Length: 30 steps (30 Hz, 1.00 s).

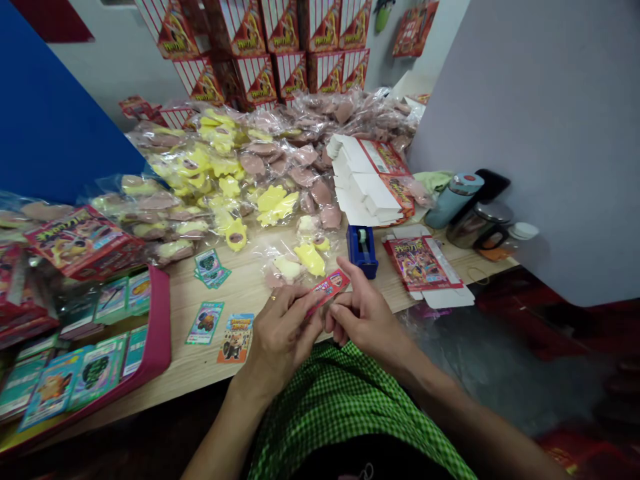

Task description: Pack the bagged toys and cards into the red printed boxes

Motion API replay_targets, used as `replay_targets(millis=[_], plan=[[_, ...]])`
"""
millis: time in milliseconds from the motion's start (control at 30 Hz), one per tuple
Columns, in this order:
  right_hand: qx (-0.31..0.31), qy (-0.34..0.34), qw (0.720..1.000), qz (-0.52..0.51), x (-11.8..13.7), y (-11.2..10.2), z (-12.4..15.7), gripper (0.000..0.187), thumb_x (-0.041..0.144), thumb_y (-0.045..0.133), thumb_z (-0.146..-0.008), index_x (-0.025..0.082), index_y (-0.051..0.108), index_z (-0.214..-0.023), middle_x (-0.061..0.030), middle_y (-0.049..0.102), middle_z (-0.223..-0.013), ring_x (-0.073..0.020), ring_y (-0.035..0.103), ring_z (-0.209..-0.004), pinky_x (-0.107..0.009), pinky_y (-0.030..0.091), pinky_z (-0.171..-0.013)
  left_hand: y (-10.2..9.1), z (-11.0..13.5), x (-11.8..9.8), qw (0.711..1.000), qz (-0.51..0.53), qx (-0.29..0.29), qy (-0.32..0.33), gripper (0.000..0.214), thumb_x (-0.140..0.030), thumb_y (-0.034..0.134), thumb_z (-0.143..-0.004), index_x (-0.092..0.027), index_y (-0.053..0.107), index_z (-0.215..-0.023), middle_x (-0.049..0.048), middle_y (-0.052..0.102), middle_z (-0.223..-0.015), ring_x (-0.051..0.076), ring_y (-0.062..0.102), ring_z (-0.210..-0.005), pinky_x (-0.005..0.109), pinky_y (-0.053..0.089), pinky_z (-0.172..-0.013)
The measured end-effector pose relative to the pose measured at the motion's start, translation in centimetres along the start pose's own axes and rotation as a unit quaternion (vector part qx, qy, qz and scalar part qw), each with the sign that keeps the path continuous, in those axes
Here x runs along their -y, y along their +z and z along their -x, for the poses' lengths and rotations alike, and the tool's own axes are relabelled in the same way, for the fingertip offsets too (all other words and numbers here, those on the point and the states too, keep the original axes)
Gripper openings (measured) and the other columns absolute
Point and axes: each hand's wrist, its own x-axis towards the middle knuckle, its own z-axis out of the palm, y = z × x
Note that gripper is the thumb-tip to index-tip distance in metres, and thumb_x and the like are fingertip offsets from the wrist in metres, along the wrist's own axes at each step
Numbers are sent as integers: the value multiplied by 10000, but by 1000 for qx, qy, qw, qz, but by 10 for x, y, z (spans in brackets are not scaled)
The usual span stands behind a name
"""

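Both my hands meet over the front edge of a wooden table (pixel 240 293) and pinch a small red printed card (pixel 329 288). My left hand (pixel 280 333), with a ring on one finger, grips the card's lower left end. My right hand (pixel 361 315) holds its right end with fingers curled. Just behind the card lie a few bagged yellow and pink toy pieces (pixel 306 259) and a blue tape dispenser (pixel 363 250).
Heaps of bagged yellow and pink toys (pixel 250 167) fill the table's back, below stacked red boxes (pixel 280 47). Flat folded cartons (pixel 373 180) and one printed carton (pixel 420 263) lie right, near cups (pixel 453 200). A pink tray of cards (pixel 160 320) sits left; loose cards (pixel 205 323) lie nearby.
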Motion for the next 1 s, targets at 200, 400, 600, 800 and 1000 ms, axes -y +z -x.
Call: replay_targets(millis=[200, 400, 600, 800, 1000], plan=[[-47, -34, 998, -13, -14, 6, 2, 923, 180, 545, -869, 130, 26, -1631, 83, 578, -590, -120, 523, -480, -215, 426, -467, -7, -22, -2, 994, 61, 44, -85, 87, -218, 704, -909, -177, 701, -985, 52, 697, -946, 175, 679, -879, 310, 578, -766], [-46, -28, 998, -35, -17, 7, 0, 917, 238, 566, -879, 141, 36, -1621, 79, 609, -605, -137, 563, -482, -242, 460, -484, -8, -38, -6, 975, 65, 110, -181, 18, -198, 708, -885, -194, 692, -878, -2, 681, -823, 141, 644, -724, 259, 513, -648], [-57, -15, 997, -41, -28, 5, 1, 963, 232, 582, -841, 166, 16, -1616, 82, 608, -601, -152, 582, -478, -260, 490, -482, -3, -35, -14, 985, -15, 99, -144, 40, -176, 681, -897, -188, 643, -902, 8, 654, -859, 158, 636, -762, 274, 506, -658], [-69, 98, 993, 13, -43, -17, 11, 913, 344, 595, -755, 160, 191, -1554, 36, 696, -686, -164, 617, -471, -238, 472, -434, 8, -22, -11, 994, -61, 43, -74, 133, -148, 641, -920, -184, 590, -1038, 31, 648, -928, 185, 653, -844, 319, 564, -740], [-131, 51, 983, 114, -52, -55, 12, 634, 389, 554, -792, 142, 426, -1362, -9, 700, -725, -183, 624, -554, -283, 490, -502, 27, 20, 2, 981, 16, -103, -165, 766, -230, 784, -838, -194, 354, -1471, 96, 660, -1173, 214, 703, -1011, 374, 610, -884]])
